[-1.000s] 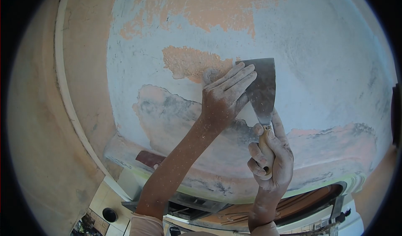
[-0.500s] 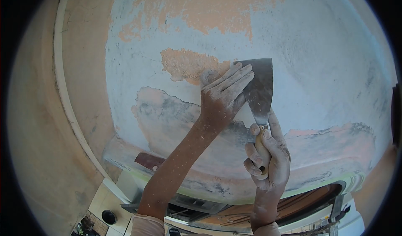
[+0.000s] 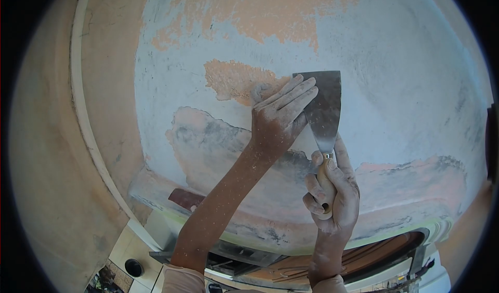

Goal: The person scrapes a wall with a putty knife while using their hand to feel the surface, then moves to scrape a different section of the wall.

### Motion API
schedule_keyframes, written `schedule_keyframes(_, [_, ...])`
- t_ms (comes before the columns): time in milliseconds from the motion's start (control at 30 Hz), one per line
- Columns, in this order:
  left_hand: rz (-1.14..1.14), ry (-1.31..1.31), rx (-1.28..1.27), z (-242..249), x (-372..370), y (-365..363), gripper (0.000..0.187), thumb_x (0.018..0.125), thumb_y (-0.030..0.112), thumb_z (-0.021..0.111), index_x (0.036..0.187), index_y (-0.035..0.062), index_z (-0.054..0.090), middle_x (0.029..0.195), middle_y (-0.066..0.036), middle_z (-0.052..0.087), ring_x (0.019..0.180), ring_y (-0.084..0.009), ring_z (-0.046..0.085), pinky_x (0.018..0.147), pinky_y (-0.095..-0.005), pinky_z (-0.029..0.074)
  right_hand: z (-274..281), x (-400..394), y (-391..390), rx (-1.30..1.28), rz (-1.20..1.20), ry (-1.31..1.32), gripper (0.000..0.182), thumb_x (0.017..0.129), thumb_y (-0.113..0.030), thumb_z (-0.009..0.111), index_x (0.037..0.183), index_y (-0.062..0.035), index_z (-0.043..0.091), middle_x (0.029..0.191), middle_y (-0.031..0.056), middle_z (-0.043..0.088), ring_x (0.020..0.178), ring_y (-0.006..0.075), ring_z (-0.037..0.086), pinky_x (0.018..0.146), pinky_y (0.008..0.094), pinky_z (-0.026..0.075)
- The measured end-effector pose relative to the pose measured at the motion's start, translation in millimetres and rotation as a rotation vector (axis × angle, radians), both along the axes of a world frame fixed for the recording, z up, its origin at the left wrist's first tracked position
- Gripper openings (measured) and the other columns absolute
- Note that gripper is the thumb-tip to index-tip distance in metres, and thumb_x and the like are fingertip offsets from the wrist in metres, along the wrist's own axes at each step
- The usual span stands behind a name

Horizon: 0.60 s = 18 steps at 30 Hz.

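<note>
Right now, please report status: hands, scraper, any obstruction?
Right hand grips scraper handle. Left hand presses flat on blade. Blade against ceiling. No obstruction visible.

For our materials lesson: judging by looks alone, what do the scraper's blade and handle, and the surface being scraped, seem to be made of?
Scraper blade: probably steel, a dull grey sheen with pale dusty smears. Handle, in the right hand: likely wood, tan and smooth, with a small metal collar at the blade. Surface: apparently plaster under chalky bluish-white paint, flaked off to rough orange patches. The left hand presses flat on the blade.
</note>
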<state>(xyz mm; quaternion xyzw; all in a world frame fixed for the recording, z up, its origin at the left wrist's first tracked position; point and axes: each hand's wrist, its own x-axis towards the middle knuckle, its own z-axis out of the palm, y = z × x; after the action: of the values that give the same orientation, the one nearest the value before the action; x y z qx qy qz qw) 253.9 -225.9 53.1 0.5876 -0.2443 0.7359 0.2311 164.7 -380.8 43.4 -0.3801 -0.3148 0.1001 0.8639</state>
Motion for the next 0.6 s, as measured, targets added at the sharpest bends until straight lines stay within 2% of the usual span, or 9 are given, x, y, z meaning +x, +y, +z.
schedule_keyframes(67, [-0.025, -0.01, -0.033, 5.2, 1.3, 0.3, 0.039, 0.067, 0.002, 0.068, 0.106, 0.006, 0.067, 0.117, -0.009, 0.063, 0.115, -0.0265, 0.057, 0.089, -0.0367, 0.048, 5.5, -0.6, 1.6, 0.002, 0.014, 0.0, 0.054, 0.094, -0.006, 0.043, 0.144, -0.005, 0.023, 0.098, 0.0101, 0.054, 0.052, 0.0061, 0.045, 0.033, 0.0157, 0.036])
schedule_keyframes(167, [0.065, 0.061, 0.022, -7.5, -6.8, -6.2, 0.038, 0.067, 0.001, 0.069, 0.105, 0.0068, 0.067, 0.117, -0.009, 0.064, 0.114, -0.0259, 0.057, 0.088, -0.0355, 0.048, -3.6, -3.9, -9.3, 0.001, -0.008, 0.041, 0.054, 0.094, -0.006, 0.043, 0.144, -0.0048, 0.023, 0.097, 0.0098, 0.053, 0.051, 0.0062, 0.045, 0.033, 0.0161, 0.036])
schedule_keyframes(267, [-0.055, 0.002, -0.009, 3.0, 2.4, -1.5, 0.038, 0.067, -0.001, 0.068, 0.105, 0.0068, 0.067, 0.117, -0.009, 0.064, 0.114, -0.0259, 0.057, 0.088, -0.0354, 0.048, 4.9, -2.1, -3.3, 0.059, 0.09, 0.009, 0.053, 0.094, -0.005, 0.043, 0.144, -0.0047, 0.023, 0.097, 0.0097, 0.053, 0.051, 0.0062, 0.045, 0.034, 0.0166, 0.036])
schedule_keyframes(467, [-0.022, 0.009, 0.003, -5.2, 0.7, -6.1, 0.038, 0.067, -0.002, 0.066, 0.104, 0.0054, 0.067, 0.115, -0.009, 0.064, 0.114, -0.027, 0.057, 0.089, -0.0358, 0.048, -4.3, 1.2, -8.8, -0.007, 0.022, 0.006, 0.054, 0.094, -0.005, 0.043, 0.144, -0.0051, 0.022, 0.099, 0.0096, 0.053, 0.052, 0.0063, 0.045, 0.034, 0.0167, 0.036])
schedule_keyframes(600, [-0.034, -0.016, -0.024, 6.6, 1.9, -2.5, 0.039, 0.066, -0.003, 0.066, 0.105, 0.0043, 0.067, 0.115, -0.01, 0.065, 0.115, -0.0279, 0.057, 0.09, -0.0372, 0.049, 6.7, 1.4, -1.3, 0.019, 0.047, 0.031, 0.05, 0.096, -0.005, 0.035, 0.143, -0.0076, 0.02, 0.101, 0.0116, 0.051, 0.048, 0.0066, 0.044, 0.029, 0.0152, 0.037])
